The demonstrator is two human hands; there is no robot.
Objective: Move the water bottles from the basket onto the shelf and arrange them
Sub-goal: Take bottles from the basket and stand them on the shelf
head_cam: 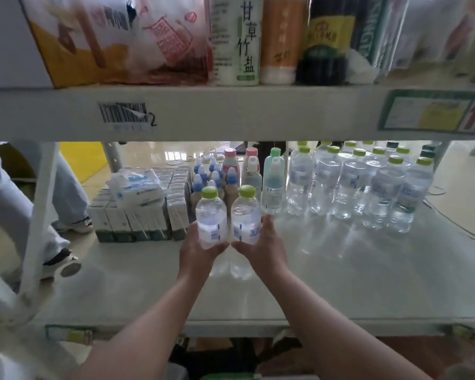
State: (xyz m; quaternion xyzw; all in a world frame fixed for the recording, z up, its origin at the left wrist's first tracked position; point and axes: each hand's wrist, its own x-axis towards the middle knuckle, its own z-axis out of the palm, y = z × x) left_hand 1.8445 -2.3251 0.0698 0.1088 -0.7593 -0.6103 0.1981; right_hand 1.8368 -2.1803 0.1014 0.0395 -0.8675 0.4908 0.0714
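Observation:
My left hand [200,249] grips a clear water bottle with a green cap [211,215], held upright over the grey shelf [340,275]. My right hand [261,242] grips a second green-capped water bottle [246,213] right beside it; the two bottles touch. Both are held above the shelf's middle, in front of the small blue-capped bottles. At the right rear of the shelf stand several identical water bottles [368,185] in rows. The basket is not in view.
Blue-capped small bottles [206,176], pink-capped bottles [231,160] and a teal-capped bottle [273,179] stand behind my hands. Boxed cartons [137,215] with a tissue pack [137,185] fill the left. An upper shelf board [231,113] hangs overhead. A person's legs [25,204] stand at left.

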